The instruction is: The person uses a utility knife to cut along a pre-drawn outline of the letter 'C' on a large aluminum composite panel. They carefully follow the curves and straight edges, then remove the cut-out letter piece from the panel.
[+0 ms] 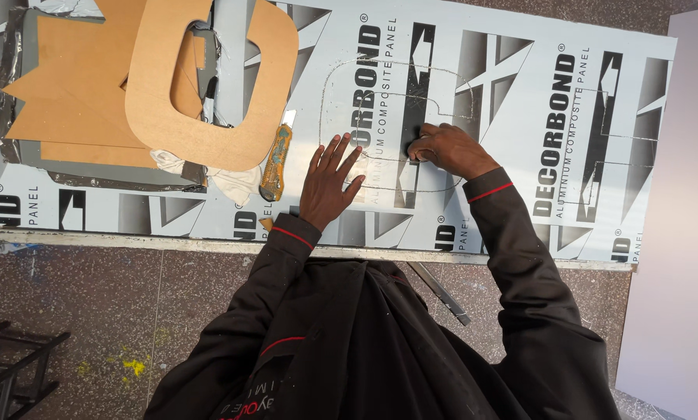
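A large silver composite panel (520, 62) with black printed film lies flat in front of me. A rounded outline (341, 70) is scored into it. My left hand (329, 180) rests flat on the panel with fingers spread, inside the outline's lower part. My right hand (448, 149) is closed, pinching at the panel's surface on the scored line; what it grips is too small to make out. A utility knife (276, 162) with a yellow and grey handle lies on the panel just left of my left hand.
A brown board template with a rounded cut-out (150, 101) lies over other brown board pieces (61, 85) at the upper left. A white cloth (236, 180) sits under its edge. A metal strip (441, 292) lies on the speckled floor. A pale sheet (680, 249) stands at the right.
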